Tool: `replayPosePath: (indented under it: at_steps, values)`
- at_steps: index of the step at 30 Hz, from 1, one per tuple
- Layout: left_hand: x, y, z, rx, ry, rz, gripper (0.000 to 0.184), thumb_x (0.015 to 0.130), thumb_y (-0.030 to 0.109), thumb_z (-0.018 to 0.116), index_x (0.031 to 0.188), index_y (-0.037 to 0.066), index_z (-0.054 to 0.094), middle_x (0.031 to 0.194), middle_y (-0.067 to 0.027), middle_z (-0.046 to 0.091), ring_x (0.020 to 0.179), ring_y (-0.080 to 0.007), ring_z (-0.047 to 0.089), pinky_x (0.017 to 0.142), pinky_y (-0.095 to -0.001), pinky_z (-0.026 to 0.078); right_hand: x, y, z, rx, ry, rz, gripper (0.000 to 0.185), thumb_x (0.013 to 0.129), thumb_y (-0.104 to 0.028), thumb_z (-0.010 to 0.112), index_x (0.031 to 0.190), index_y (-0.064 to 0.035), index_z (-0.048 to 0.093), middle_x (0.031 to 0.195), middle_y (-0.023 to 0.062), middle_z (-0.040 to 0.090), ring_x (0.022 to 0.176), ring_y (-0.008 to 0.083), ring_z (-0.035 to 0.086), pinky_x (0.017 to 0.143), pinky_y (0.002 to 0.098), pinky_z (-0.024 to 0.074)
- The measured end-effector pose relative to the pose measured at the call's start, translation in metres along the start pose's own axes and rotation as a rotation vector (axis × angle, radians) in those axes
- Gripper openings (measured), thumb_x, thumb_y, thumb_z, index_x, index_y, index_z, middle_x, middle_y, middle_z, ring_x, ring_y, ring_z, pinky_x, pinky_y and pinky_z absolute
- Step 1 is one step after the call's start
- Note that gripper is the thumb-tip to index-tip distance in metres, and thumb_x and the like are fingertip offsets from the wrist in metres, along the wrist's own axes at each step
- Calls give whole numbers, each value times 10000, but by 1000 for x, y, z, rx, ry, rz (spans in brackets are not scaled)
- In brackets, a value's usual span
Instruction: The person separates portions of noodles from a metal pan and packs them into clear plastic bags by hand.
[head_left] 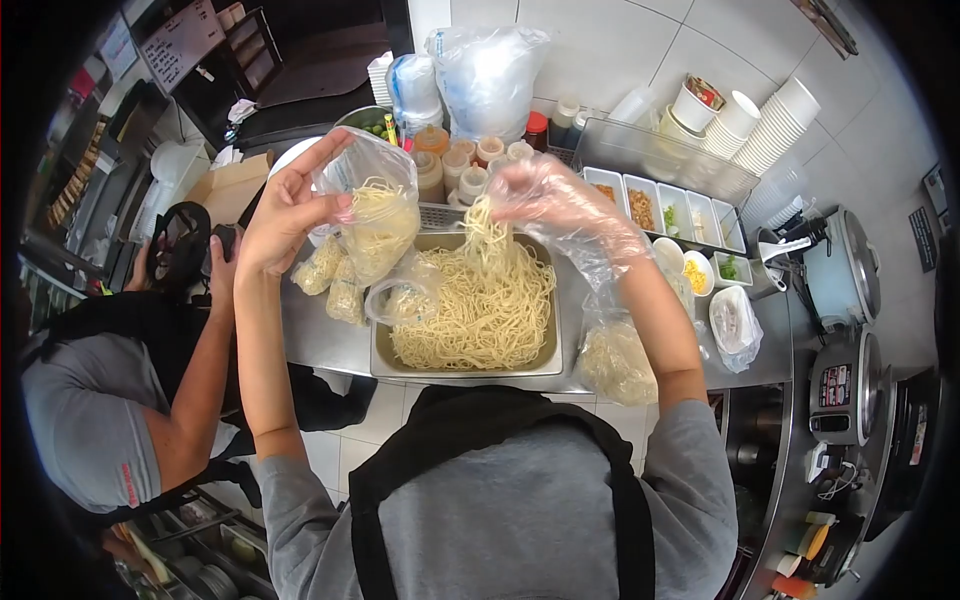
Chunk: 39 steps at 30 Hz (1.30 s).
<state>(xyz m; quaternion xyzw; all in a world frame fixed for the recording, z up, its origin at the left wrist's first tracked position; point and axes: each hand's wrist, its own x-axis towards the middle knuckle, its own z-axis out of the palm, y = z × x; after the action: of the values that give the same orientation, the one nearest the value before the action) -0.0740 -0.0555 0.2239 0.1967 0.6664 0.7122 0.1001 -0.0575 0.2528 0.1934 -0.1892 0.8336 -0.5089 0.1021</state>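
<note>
Nearest the wearer, the metal tray (377, 352) sits at the front of the worktop (318, 325), loaded with loose noodles (480, 320). A knotted-looking bag of noodles (615, 362) lies just right of it, at the worktop's front edge. A further clear bag (408, 300) overlaps the tray's left side.

Above the tray's far side, the right hand (535, 195), in a clear glove, has its fingers pinched round a trailing bunch of noodles (487, 235). The left hand (295, 205), bare, grips a clear bag (380, 225), partly filled with noodles, between thumb and fingers. Good practice would be to spread the bag's mouth, keep it over the tray to catch strays, and gather the loose ends before moving the bunch across.

Two small noodle bags (333, 280) crowd the left side. Beyond the tray, sauce bottles (430, 180) limit reach; at far right stand topping tubs (640, 205) and stacked cups (780, 125). A co-worker (110, 400) stands close at left, restricting elbow room.
</note>
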Motion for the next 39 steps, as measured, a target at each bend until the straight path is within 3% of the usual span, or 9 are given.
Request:
replayPosePath:
  at_steps: [10, 13, 17, 21, 24, 26, 30, 34, 39]
  values:
    - [1, -1, 2, -12, -14, 20, 711, 725, -57, 645, 1371, -34, 349, 1415, -135, 380, 1034, -129, 579, 748, -225, 528, 4, 39, 28, -46, -193, -178, 208, 787, -167, 678, 945, -34, 657, 876, 24, 655, 856, 163, 614, 789, 306, 478]
    - [-1, -2, 1, 2, -25, 3, 709, 728, -56, 647, 1370, -37, 349, 1416, -136, 380, 1128, -144, 527, 784, -236, 523, 18, 81, 37, -838, -583, 313, 391, 802, -277, 601, 1085, -7, 615, 1071, 173, 627, 989, 270, 605, 859, 353, 482]
    - [-2, -3, -2, -8, -25, 6, 709, 730, -55, 650, 1372, -35, 348, 1418, -134, 377, 1141, -144, 520, 826, -250, 511, -40, 132, 113, -866, -167, 87, 421, 722, -176, 670, 1105, -9, 616, 1177, 209, 567, 1077, 320, 562, 933, 356, 468]
    - [-2, -5, 3, 5, -21, -11, 711, 730, -51, 649, 1373, -33, 347, 1421, -134, 375, 1131, -133, 526, 832, -243, 502, -31, 182, 118, -333, 92, 12, 494, 661, -72, 724, 1135, -23, 590, 1181, 216, 559, 1050, 327, 575, 935, 378, 468]
    - [4, -2, 3, 19, -41, 19, 718, 725, -46, 653, 1374, -32, 348, 1419, -130, 381, 1113, -125, 537, 811, -231, 504, -20, 148, 75, -222, -114, 37, 440, 697, -23, 691, 1127, -41, 599, 1114, 198, 599, 993, 301, 605, 908, 378, 484]
    - [2, -2, 2, 14, -38, 38, 723, 720, -42, 657, 1374, -31, 349, 1417, -127, 386, 1094, -119, 547, 793, -225, 508, -20, 99, 51, 575, 12, 377, 416, 694, 10, 659, 1106, -22, 607, 1050, 105, 635, 915, 179, 616, 814, 295, 513]
    - [0, -1, 4, 36, -35, 27, 717, 724, -38, 652, 1373, -30, 348, 1413, -124, 391, 1108, -119, 543, 800, -226, 515, -28, 25, 8, -23, 10, -137, 398, 676, -61, 633, 1070, -5, 609, 978, 69, 650, 901, 141, 604, 838, 276, 479]
    - [-2, -2, 12, 6, -16, 33, 727, 717, -27, 668, 1371, -36, 349, 1409, -128, 396, 1116, -128, 542, 808, -225, 510, -21, 8, 16, -191, -22, -183, 395, 674, -39, 631, 1065, 13, 603, 981, 106, 657, 928, 172, 615, 859, 288, 473]
    - [-2, -6, 11, 52, -44, 15, 713, 724, -32, 655, 1371, -35, 353, 1410, -135, 392, 1154, -142, 516, 856, -243, 491, -10, 110, 93, -456, 56, -436, 274, 829, -153, 569, 1039, 23, 581, 926, 223, 599, 857, 310, 599, 781, 403, 479]
